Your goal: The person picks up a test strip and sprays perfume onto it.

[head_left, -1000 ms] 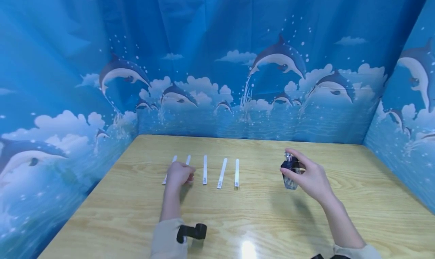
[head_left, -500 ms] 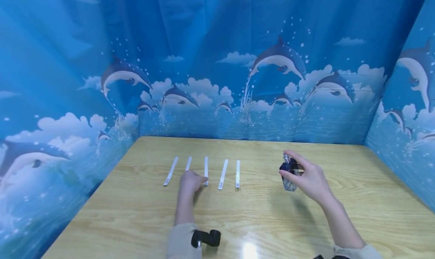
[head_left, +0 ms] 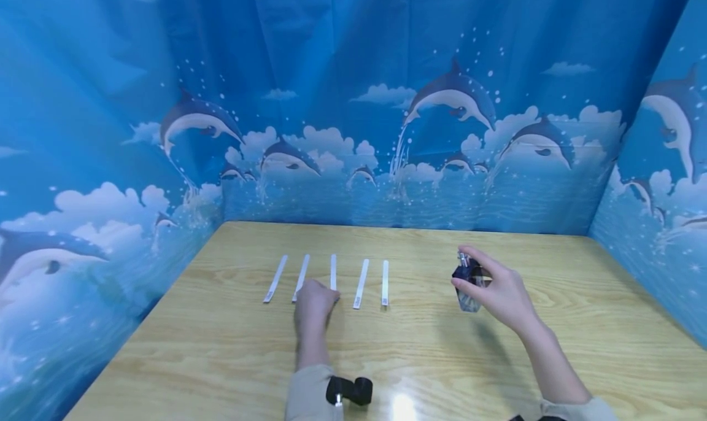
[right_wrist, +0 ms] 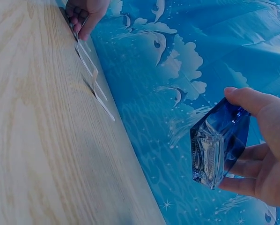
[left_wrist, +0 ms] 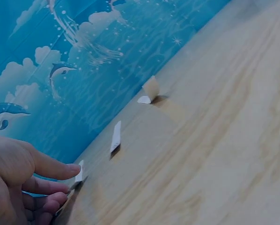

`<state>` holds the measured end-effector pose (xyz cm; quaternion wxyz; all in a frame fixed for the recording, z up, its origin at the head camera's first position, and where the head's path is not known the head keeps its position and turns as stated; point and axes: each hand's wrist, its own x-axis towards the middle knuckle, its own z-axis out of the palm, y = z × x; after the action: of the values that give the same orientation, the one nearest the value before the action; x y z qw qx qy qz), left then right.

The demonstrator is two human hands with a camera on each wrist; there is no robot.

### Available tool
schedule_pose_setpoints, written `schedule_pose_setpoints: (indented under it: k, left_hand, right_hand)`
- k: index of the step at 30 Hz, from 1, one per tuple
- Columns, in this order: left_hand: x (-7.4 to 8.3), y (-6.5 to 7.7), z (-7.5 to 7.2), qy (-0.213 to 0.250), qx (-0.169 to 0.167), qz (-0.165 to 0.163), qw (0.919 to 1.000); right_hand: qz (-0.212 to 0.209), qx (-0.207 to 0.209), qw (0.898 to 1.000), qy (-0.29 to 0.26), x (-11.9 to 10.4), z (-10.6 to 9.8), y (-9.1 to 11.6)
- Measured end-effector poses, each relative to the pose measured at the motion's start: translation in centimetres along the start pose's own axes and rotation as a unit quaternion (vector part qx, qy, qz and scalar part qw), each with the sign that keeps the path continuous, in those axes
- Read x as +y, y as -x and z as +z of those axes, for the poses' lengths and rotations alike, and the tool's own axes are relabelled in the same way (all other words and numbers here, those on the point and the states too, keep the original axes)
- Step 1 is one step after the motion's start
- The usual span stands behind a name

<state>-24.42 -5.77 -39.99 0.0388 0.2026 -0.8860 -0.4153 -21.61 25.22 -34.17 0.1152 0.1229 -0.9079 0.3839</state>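
Several white paper test strips lie in a row on the table. My left hand (head_left: pixel 316 301) is at the near end of the middle paper strip (head_left: pixel 333 270). In the left wrist view my thumb and curled fingers (left_wrist: pixel 48 188) close around that strip's end, partly hiding it. My right hand (head_left: pixel 499 292) holds a perfume bottle (head_left: pixel 468 286) with a dark blue top and clear base above the table. One finger lies over the silver sprayer (head_left: pixel 463 259), and the thumb presses the bottle's side. The right wrist view shows the bottle (right_wrist: pixel 219 143) tilted.
Two strips, a far-left strip (head_left: pixel 275 278) and its neighbour (head_left: pixel 301 274), lie left of the middle one. To its right are a slanted strip (head_left: pixel 361 284) and a straighter strip (head_left: pixel 385 283). A dolphin-print curtain (head_left: pixel 353 102) encloses the wooden table (head_left: pixel 221 359).
My left hand has moved right, from the two leftmost strips to the middle strip, uncovering those two. The right hand and perfume bottle have barely shifted.
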Motion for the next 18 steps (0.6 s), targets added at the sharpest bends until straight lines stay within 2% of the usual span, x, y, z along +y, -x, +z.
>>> schedule_pose_setpoints:
  k: [8,13,18]
  left_hand:
    - [0.13,0.12,0.38,-0.038,0.027,0.018,0.9988]
    - [0.18,0.02,0.34,-0.036,0.036,0.006,0.9987]
    - [0.05,-0.2,0.4,-0.029,0.029,-0.005,0.9991]
  right_hand:
    - [-0.003,0.0,1.0,0.005,0.07,0.06,0.04]
    - [-0.004,0.0,1.0,0.007,0.08,0.06,0.07]
    - [-0.002,-0.004,1.0,0.009,0.28,0.11,0.05]
